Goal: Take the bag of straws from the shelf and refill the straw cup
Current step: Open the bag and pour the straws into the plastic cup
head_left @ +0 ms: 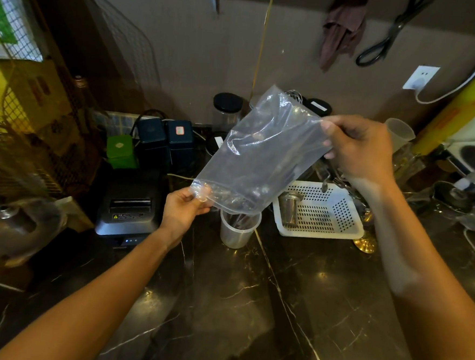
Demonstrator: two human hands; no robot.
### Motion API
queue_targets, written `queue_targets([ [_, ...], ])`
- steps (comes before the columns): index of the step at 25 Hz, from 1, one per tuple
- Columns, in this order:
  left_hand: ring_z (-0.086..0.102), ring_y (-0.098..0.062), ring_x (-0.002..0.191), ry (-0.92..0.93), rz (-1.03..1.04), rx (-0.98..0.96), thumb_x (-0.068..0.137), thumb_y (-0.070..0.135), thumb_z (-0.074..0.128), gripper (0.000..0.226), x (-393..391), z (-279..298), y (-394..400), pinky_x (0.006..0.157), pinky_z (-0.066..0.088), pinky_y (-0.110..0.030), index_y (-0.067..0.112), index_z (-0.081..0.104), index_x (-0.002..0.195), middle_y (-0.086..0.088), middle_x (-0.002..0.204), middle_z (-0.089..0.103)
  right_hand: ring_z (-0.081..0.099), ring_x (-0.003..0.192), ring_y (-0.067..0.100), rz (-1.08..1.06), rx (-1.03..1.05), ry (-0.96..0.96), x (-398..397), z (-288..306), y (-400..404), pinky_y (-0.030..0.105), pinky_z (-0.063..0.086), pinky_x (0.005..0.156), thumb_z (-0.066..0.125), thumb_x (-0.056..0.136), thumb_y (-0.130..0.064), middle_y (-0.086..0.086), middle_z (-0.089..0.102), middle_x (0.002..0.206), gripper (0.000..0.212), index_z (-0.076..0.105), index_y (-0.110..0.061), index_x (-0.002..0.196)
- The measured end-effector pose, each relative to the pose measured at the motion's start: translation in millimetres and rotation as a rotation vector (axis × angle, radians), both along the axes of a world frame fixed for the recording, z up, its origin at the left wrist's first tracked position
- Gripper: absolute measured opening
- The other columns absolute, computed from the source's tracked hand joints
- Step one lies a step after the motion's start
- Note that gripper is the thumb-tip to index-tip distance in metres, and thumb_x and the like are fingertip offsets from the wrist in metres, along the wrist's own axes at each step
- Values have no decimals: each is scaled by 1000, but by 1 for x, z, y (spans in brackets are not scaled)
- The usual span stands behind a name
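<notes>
I've got the clear plastic bag (260,156) up over the counter (250,307), tilted, open end down; my left hand (182,209) pinches the low corner by the mouth w/ thumb & fingers closed on the film; my right hand (359,149) grips the raised far end, fingers curled tight round the plastic; bag's mouth hangs right above the straw cup (238,232), which stands upright on the dark marble just in front of my left hand; dark straws show inside the cup, can't tell how many; bag itself looks nearly see-through, contents blurred; white perforated basket (318,213) sits just right of the cup w/ a small metal strainer cup (290,207) in it; black receipt printer (129,203) to the left.
</notes>
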State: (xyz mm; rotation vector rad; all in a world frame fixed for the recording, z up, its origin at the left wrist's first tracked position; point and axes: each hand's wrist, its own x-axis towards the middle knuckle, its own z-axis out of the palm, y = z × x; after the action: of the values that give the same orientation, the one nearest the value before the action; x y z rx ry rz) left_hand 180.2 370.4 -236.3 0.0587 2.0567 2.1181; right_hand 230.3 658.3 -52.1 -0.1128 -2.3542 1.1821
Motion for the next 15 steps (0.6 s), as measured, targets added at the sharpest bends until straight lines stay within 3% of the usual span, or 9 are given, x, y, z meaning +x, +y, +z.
queue_targets([
  [5, 77, -18, 100, -37, 5, 13, 100, 11, 62, 18, 5, -5, -6, 80, 64, -24, 24, 71, 109, -6, 109, 78, 75, 91, 16, 19, 168, -37, -3, 5, -10, 51, 64, 84, 62, 106, -22, -3, 77, 100, 19, 79, -20, 116],
  [10, 79, -13, 94, -29, 43, 75, 99, 12, 64, 17, 6, -1, 3, 79, 64, -23, 26, 73, 103, 3, 103, 78, 72, 96, 21, 3, 279, 47, 2, 21, -16, 47, 60, 89, 63, 104, -23, 3, 76, 103, 21, 81, -15, 112],
  [15, 78, -13, 94, -3, 76, 100, 100, 12, 63, 16, 8, -7, 2, 83, 65, -29, 17, 74, 110, 5, 101, 79, 71, 89, 28, 22, 380, 110, 3, 31, -23, 53, 57, 83, 63, 102, -23, 13, 77, 96, 23, 82, -11, 107],
])
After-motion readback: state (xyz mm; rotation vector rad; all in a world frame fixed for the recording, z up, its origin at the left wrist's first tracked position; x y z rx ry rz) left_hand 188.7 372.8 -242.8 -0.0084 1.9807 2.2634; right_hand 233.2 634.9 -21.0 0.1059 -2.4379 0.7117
